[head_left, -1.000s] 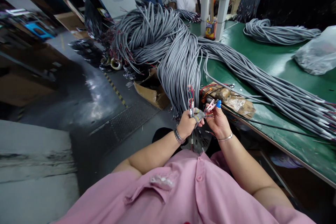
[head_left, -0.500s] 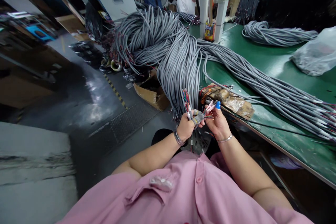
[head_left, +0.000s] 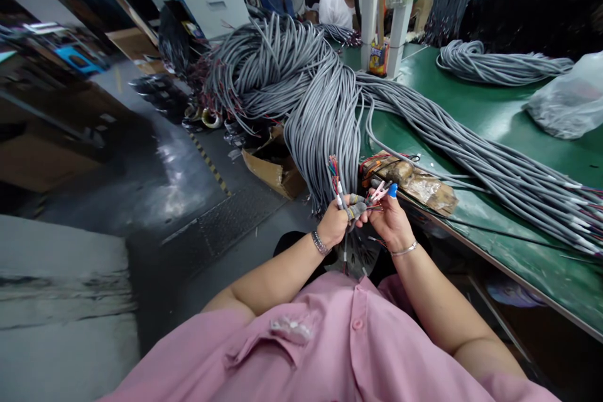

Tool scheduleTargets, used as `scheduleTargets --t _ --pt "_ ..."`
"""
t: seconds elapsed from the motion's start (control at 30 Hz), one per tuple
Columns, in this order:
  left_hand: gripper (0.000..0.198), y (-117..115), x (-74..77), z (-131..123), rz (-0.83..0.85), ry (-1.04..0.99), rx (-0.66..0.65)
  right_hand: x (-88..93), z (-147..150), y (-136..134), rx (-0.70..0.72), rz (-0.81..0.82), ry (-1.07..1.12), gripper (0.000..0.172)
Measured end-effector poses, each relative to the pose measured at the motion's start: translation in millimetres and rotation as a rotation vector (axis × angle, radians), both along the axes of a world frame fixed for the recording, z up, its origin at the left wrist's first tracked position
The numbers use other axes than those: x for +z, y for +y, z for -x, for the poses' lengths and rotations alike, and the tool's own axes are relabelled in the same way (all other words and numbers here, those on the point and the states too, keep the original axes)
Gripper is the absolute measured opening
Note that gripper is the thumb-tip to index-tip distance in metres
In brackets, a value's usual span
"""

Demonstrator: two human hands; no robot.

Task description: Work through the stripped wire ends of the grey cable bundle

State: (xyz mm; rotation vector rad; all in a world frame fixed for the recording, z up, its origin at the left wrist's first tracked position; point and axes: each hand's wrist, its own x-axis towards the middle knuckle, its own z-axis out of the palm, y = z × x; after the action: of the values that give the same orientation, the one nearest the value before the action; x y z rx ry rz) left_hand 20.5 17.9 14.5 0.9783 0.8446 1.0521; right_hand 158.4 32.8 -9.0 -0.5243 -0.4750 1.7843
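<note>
My left hand (head_left: pixel 335 221), with grey covers on some fingers, is closed around a grey cable (head_left: pixel 340 196). The cable's coloured wire ends (head_left: pixel 334 166) stick up above that hand. My right hand (head_left: pixel 392 221) wears a blue cover on the thumb and meets the left hand's fingertips. Between its thumb and fingers is a small pink piece (head_left: pixel 378 191), its exact kind unclear. Thin dark and reddish wires (head_left: pixel 375 207) spread between the two hands. Just beyond the hands hangs a thick bundle of grey cables (head_left: pixel 325 119).
A green table (head_left: pixel 506 114) carries more grey cables (head_left: pixel 438 125), a taped cardboard-like block (head_left: pixel 431 193) at its edge and a clear plastic bag (head_left: pixel 563 103). An open cardboard box (head_left: pixel 268 169) stands on the floor. A person in white (head_left: pixel 336 5) sits behind a post (head_left: pixel 370 12).
The view has shifted very slightly. Both hands keep nearly the same pose and grip, with hardly any movement of the wires.
</note>
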Motion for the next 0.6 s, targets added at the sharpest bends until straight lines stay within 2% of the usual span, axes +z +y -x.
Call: scheduleTargets --t 0.2,0.4,0.6 --pt "0.026 8 -3.6 3 0.041 -0.057 -0.039 -2.2 0 1 0.01 -0.032 0.002 0.036" --pt "0.027 17 -7.3 6 0.081 -0.092 -0.086 -7.4 -1 4 -0.021 -0.062 0.007 0.029" --pt "0.03 13 -5.4 9 0.061 -0.127 -0.156 -9.1 -3 4 -0.008 -0.036 0.004 0.029"
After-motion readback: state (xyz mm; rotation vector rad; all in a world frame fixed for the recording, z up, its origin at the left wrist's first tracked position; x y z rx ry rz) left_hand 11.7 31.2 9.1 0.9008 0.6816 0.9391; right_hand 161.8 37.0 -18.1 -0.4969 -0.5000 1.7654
